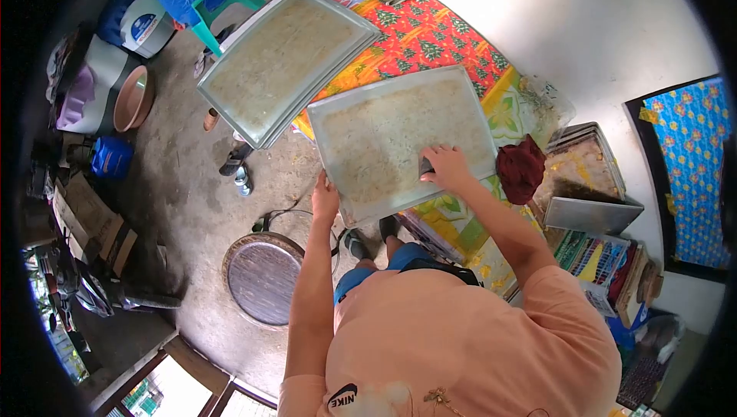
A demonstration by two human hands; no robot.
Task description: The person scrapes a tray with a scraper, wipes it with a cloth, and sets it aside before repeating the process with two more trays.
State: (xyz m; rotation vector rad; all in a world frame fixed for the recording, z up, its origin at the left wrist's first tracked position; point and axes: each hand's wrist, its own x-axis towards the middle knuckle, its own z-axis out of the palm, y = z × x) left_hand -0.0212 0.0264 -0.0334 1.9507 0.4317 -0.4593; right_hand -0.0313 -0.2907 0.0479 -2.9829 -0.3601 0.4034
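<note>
A flat metal baking tray (399,129) with a worn, stained surface lies on the cloth-covered table in front of me. My left hand (325,199) grips its near left edge, with the thumb side against the rim. On the tray's right half, my right hand (447,168) presses down a small dark grey piece (425,166), whose kind I cannot make out because the fingers cover most of it. To the left, a stack of similar trays (288,56) sits at an angle. A crumpled maroon cloth (520,170) is just right of the tray, close to my right forearm.
The tablecloth (437,37) has red and green patterns. A round wooden stool (265,279) stands at lower left. Stained trays (583,163) and a crate of goods (595,263) are on the right. A green chair (230,10) and a brown basin (133,97) are farther left.
</note>
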